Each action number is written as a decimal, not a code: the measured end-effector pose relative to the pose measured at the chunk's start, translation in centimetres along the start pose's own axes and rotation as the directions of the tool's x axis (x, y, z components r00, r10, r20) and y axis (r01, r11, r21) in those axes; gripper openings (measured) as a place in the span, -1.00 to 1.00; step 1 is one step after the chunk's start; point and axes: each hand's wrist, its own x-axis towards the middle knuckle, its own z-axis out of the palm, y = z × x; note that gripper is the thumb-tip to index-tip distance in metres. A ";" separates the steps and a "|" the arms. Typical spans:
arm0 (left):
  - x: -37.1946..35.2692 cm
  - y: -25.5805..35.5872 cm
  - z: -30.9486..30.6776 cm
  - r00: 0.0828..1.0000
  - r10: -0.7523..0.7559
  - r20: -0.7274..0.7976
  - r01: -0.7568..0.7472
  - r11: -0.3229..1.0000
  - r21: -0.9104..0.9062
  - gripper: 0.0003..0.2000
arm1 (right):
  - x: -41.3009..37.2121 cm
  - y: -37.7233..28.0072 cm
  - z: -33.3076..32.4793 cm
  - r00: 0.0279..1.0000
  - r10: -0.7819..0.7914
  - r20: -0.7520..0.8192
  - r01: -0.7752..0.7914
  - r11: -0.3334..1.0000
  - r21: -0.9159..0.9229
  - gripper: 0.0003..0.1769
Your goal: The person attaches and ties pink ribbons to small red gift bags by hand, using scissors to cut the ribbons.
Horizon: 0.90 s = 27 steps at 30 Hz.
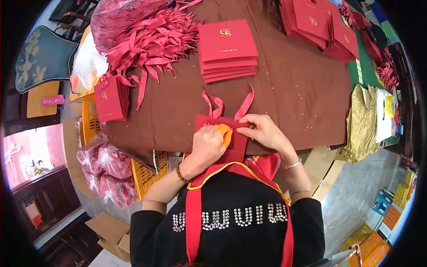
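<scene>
A red paper bag (234, 149) lies at the table's near edge, in front of my body, with red ribbon ends (244, 103) sticking up from its top. My left hand (207, 144) is closed around a small orange thing (226, 134) held against the bag. On the right, my right hand (263, 131) pinches at the bag's top edge near the ribbon; what lies between its fingertips is too small to make out. Just beyond the ribbons sits a stack of red bags with gold lettering (227, 42).
Loose red ribbons (153, 42) heap at the back left, beside standing red bags (111, 98). More red bags (313, 22) stand at the back right of the brown-covered table (302, 98). A gold bag (362, 124) is at the right edge; wrapped bundles (113, 171) sit lower left.
</scene>
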 end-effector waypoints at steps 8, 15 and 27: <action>-0.1 0.4 0.6 0.999 0.040 -0.025 -0.037 0.996 0.084 -0.88 | 0.0 0.9 0.7 0.984 -0.167 -0.056 0.169 0.985 0.021 -0.79; -0.9 0.1 1.6 0.978 0.193 -0.079 -0.179 0.970 0.165 -0.88 | 0.0 2.0 1.2 0.993 -0.109 -0.046 0.116 0.976 0.183 -0.81; 0.3 0.8 -0.3 0.967 -0.229 0.113 0.247 0.952 -0.183 -0.92 | -0.3 1.5 1.2 0.961 -0.275 -0.039 0.274 0.961 -0.019 -0.81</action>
